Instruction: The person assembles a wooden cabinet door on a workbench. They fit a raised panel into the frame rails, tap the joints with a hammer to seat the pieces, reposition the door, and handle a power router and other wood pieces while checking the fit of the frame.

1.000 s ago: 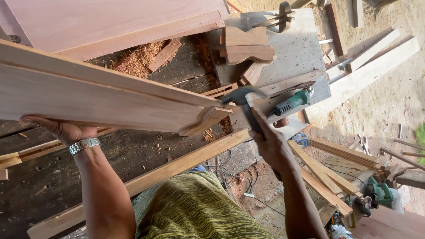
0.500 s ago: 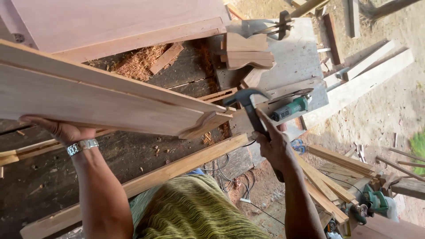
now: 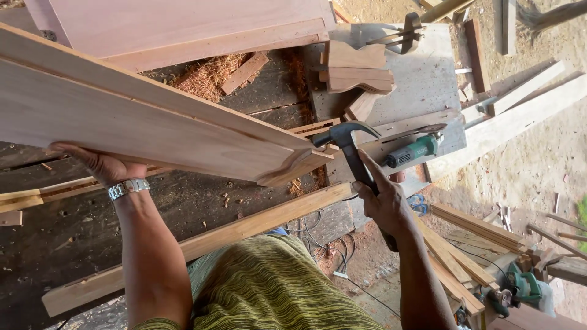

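From your head camera, your left hand (image 3: 98, 164) grips the lower edge of a long moulded wooden panel (image 3: 153, 122), holding it tilted above a dark, worn workbench (image 3: 73, 232). Your right hand (image 3: 382, 205) is closed around the handle of a claw hammer (image 3: 348, 143), whose head sits just beside the panel's shaped end. Between your hands and your body, a pale wooden strip (image 3: 244, 229) lies along the bench edge. Beyond the hammer, a green angle grinder (image 3: 413, 151) rests on a grey board (image 3: 422, 79) beside some cut wooden blocks (image 3: 354, 67). Wood shavings (image 3: 208, 73) are heaped farther up the bench. To your right, timber offcuts (image 3: 465, 244) lie on sandy ground (image 3: 538, 165).
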